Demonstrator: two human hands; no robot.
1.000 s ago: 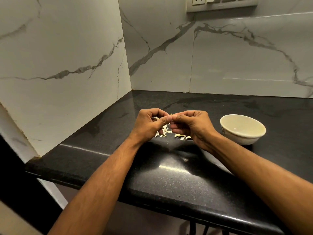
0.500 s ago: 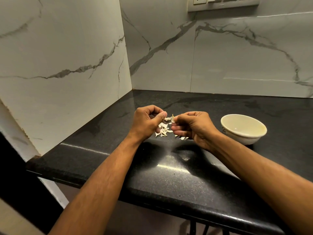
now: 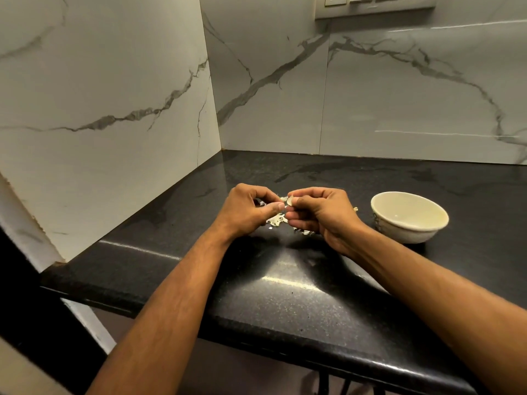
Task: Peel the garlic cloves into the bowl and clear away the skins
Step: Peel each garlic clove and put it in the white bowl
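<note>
My right hand [image 3: 322, 215] pinches a small pale garlic clove [image 3: 289, 201] between thumb and forefinger, just above the black counter [image 3: 285, 295]. Close on its left, my left hand [image 3: 246, 210] has curled fingers, and its thumb and forefinger pinch at the clove's papery skin. A heap of loose garlic skins [image 3: 275, 220] lies on the counter under and between both hands, partly hidden by them. The cream bowl [image 3: 410, 236] stands on the counter to the right of my right hand; its inside looks bare from here.
Marble-patterned walls close the counter on the left and at the back, meeting in a corner [image 3: 221, 149]. A socket strip [image 3: 373, 5] sits high on the back wall. The rounded front edge of the counter [image 3: 256, 332] runs under my forearms.
My hands were joined at the clove, drew a little apart half a second ago, and are close together at it again. The bowl has not moved.
</note>
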